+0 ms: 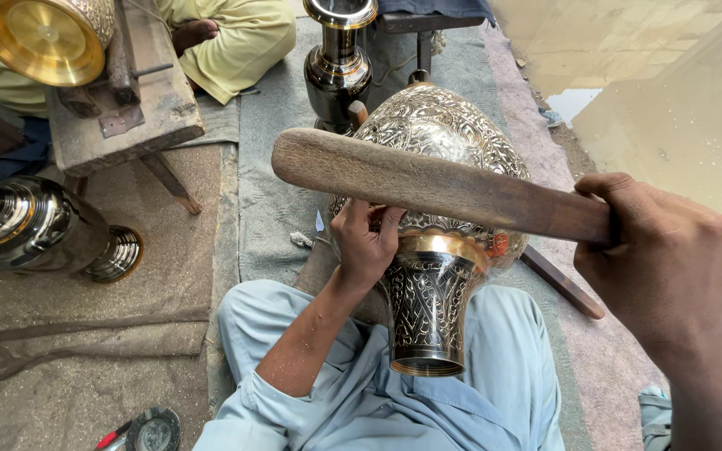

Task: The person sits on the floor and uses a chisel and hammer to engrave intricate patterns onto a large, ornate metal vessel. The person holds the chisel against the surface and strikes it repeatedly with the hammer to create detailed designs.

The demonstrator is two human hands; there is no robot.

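Engraved brass vase [440, 159] is lying on its side across my lap, its round belly pointing away from me and its flared foot [424, 321] pointing back toward my body, the open rim hanging over my pale blue clothing. Fine floral chasing is covering the belly in bright silver-gold relief, a smooth polished gold band is ringing the neck, and the foot is showing darker, with pale scrollwork cut against a blackened ground. I am pressing my left hand [364, 242] against the vase where the belly is meeting the gold band, fingers curled together on the metal; whether they are pinching a small tool there I cannot tell. I am gripping a wooden mallet [428, 184] in my right hand [666, 259], fist closed tight around its narrow handle end, and its long, rounded, worn brown head is crossing in front of the belly, just above my left hand. Beyond the vase a dark polished metal vase [338, 63] is standing upright on grey cloth. To the left a shiny gold dish [39, 38] is resting by a rough wooden block [139, 100], another person in yellow-green clothing [236, 42] is sitting behind it, and a chromed vessel [31, 230] is lying on the brown matting.
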